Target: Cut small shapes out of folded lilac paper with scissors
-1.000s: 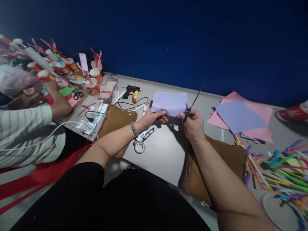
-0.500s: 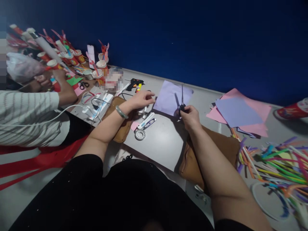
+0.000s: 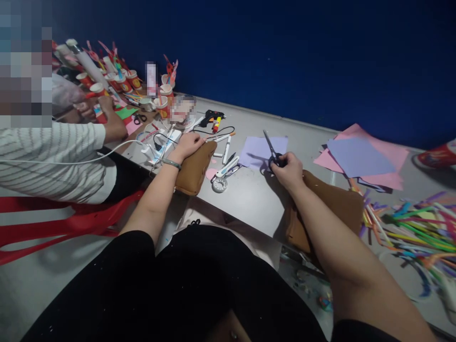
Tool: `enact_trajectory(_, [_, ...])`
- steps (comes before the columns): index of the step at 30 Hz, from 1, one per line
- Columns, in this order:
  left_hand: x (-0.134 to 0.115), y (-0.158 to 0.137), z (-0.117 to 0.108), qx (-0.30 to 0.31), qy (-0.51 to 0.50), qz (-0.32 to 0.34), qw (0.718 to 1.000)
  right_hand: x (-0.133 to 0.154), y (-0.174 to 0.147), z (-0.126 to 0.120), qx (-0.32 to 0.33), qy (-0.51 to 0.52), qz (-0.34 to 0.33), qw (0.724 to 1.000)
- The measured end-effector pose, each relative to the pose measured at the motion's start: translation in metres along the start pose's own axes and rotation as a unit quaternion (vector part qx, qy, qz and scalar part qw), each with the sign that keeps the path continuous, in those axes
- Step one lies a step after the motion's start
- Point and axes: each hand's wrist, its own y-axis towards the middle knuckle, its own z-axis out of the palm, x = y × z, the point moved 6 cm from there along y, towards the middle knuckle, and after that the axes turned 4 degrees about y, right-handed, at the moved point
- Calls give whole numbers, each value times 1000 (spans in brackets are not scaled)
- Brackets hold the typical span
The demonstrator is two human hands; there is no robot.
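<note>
Scissors (image 3: 272, 151) in right hand (image 3: 289, 170), seemingly over sheet (image 3: 253, 148) edge

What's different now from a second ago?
The left hand let go of the purple sheet and moved left to the brown cushion. The sheet, held up before, now lies on the table. The right hand still holds the scissors.

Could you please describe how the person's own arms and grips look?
The black sleeves are short, leaving both forearms bare. A grey-green bangle circles the left wrist; the right wrist has none. The left grip and right grip are ungloved.
</note>
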Motion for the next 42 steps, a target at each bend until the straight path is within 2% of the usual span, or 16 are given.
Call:
enact_trajectory(3, [-10, -7, 1, 19, 9, -24, 999, 0, -15, -6, -6, 2, -24, 1000])
enact_trajectory(10, [-30, -30, 3, 34, 4, -19, 999, -6, -36, -9, 7, 42, -38, 998])
enact_trajectory(13, [-37, -24, -2, 10, -3, -16, 1000, -7, -26, -7, -10, 140, -1, 990])
enact_trajectory(16, [-68, -8, -8, -22, -80, 53, 995, -2, -12, -1, -11, 300, 51, 952])
enact_trajectory(17, [-81, -1, -6, -8, -139, 67, 988, 3, -8, 2, -2, 350, 59, 935])
enact_trajectory(19, [-106, 13, 7, 60, -290, 32, 954, 15, -4, 5, 26, 420, 54, 905])
enact_trajectory(22, [-138, 29, 32, 160, -476, -78, 861, 30, -5, 6, 64, 442, 24, 894])
enact_trajectory(24, [-152, 35, 46, 209, -567, -133, 786, 32, -8, 3, 77, 404, 2, 911])
enact_trajectory(25, [-157, 37, 50, 219, -596, -147, 758, 30, -10, -1, 77, 365, -9, 928])
enact_trajectory(28, [-154, 45, 53, 196, -645, -150, 723, 16, -17, -26, 41, 130, -54, 989])
enact_trajectory(29, [-150, 48, 53, 184, -657, -146, 716, 11, -19, -37, 26, 22, -63, 997])
enact_trajectory(31, [-142, 52, 51, 169, -683, -137, 698, -3, -25, -54, 25, -173, -45, 984])
enact_trajectory(33, [-137, 55, 50, 156, -700, -120, 686, -16, -31, -65, 57, -285, 10, 957])
enact_trajectory(36, [-135, 57, 51, 139, -709, -119, 681, -22, -43, -69, 109, -351, 63, 928])
enact_trajectory(39, [-138, 54, 57, 133, -704, -133, 685, -14, -55, -59, 153, -390, 75, 905])
enact_trajectory(42, [-143, 51, 61, 120, -703, -136, 687, -5, -59, -52, 179, -402, 64, 896])
